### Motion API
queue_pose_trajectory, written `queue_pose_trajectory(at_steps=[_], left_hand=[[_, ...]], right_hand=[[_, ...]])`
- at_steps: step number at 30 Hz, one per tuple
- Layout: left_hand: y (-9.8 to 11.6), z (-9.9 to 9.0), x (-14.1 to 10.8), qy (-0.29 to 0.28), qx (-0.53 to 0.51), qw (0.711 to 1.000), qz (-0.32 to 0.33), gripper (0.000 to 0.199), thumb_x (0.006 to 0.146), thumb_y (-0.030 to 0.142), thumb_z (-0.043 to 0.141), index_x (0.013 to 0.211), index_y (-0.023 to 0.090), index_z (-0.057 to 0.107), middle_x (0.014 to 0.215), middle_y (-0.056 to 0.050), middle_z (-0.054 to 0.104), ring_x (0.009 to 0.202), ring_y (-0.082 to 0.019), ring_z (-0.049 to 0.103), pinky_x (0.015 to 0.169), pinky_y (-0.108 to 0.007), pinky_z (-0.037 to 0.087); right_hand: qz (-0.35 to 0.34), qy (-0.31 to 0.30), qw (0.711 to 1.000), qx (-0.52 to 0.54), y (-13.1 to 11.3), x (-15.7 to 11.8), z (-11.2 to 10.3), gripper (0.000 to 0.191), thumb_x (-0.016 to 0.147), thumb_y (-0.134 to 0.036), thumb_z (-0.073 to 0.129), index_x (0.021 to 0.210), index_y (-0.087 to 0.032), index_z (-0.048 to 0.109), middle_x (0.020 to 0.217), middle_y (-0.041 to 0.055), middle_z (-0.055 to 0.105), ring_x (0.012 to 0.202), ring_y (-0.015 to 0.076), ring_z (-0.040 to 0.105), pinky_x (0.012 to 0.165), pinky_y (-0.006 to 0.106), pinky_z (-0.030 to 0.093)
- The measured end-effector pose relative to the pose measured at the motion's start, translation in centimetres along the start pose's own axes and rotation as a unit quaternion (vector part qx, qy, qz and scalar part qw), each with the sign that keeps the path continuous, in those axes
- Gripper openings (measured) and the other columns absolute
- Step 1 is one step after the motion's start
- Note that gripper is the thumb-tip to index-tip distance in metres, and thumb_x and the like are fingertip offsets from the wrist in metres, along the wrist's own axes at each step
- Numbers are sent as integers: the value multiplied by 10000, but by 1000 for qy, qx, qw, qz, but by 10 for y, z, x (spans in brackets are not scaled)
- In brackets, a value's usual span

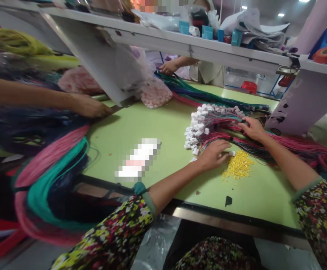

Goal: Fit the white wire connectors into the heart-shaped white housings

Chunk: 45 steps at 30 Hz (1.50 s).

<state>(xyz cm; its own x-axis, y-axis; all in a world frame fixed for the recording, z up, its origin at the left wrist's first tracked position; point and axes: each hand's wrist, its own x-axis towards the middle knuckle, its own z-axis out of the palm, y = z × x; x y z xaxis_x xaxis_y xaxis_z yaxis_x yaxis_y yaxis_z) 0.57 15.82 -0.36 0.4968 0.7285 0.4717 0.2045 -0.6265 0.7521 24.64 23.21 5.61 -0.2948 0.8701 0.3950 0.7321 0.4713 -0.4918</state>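
My left hand (214, 154) is closed, its fingertips pinching a small white connector (232, 153) at the edge of a pile of tiny yellow parts (238, 165). Farther right, my right hand (252, 128) reaches onto the wire harnesses, thumb and fingers drawn together on thin wires (236, 119); the exact wires held are hard to make out. Many white connectors (198, 125) cap the near ends of these pink and dark wire bundles (298, 144), which run off to the right across the green tabletop (166, 123).
Another person's hand (88, 106) is at the left by hanging pink and teal wires (56, 176). A further person's hand (169, 67) grips green wires across the table. A bag of pale parts (155, 92) lies beside the divider (101, 56). A shelf (163, 39) spans overhead.
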Motion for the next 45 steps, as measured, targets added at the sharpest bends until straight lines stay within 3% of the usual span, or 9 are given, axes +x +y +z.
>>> queue_pose_trajectory(at_steps=[6,12,16,20,27,32,37,42,45], left_hand=[[6,20,47,-8,-289,953,-86,578,806,472,756,1279,164,629,1239,-226,720,1123,-354,696,945,-539,540],[25,5,97,30,-466,879,-98,520,716,720,722,910,238,726,986,-91,802,1120,-330,700,1026,-521,486],[46,-13,108,147,-587,793,-75,294,690,470,849,819,237,723,832,2,787,1037,-259,721,1001,-425,498],[51,-22,102,183,-556,809,-52,250,746,425,780,896,231,733,937,-18,787,1110,-265,690,989,-415,505],[20,-18,109,227,-529,810,-111,245,670,404,775,749,192,681,755,-52,743,964,-300,719,921,-448,548],[14,-16,91,198,-504,833,-116,194,670,332,742,787,178,731,761,-56,761,923,-311,727,988,-519,520],[24,-18,71,141,-483,858,-108,291,697,397,730,871,164,743,927,-123,781,1077,-412,693,1003,-633,496],[49,-18,51,114,-444,883,-101,394,730,457,711,1002,177,761,1014,-117,795,1146,-423,676,966,-625,535],[70,-15,17,63,-399,911,-77,485,816,510,653,1186,205,726,1061,-98,791,1188,-392,662,990,-590,533]], right_hand=[[-21,87,995,52,-16,-14,-38,329,951,-500,524,933,-191,636,763,3,657,691,178,554,682,287,437],[-56,106,990,70,-37,-40,-45,289,930,-483,585,963,-203,647,802,5,626,738,182,550,741,306,456],[-57,108,989,83,-45,-46,-47,286,944,-477,565,966,-204,648,775,-7,606,696,169,527,718,294,448],[-36,55,994,85,-44,-47,-50,294,956,-475,536,1014,-208,647,855,4,641,774,182,572,747,282,453],[-15,-68,995,72,-46,-44,-39,310,917,-453,571,1023,-176,663,851,33,661,782,205,567,737,316,452],[1,-179,972,150,-46,-46,-52,379,917,-512,581,1099,-203,704,1054,70,727,947,236,645,831,362,513],[99,-205,950,214,-48,-36,-50,398,989,-519,508,1039,-193,731,1070,123,742,983,266,662,829,408,547],[5,-317,909,270,-81,-46,-45,438,961,-570,560,1067,-170,706,1015,103,737,918,239,673,818,367,561],[-22,-302,906,295,-105,-69,-55,384,891,-493,698,1125,-191,664,987,44,685,811,166,635,713,281,550]])
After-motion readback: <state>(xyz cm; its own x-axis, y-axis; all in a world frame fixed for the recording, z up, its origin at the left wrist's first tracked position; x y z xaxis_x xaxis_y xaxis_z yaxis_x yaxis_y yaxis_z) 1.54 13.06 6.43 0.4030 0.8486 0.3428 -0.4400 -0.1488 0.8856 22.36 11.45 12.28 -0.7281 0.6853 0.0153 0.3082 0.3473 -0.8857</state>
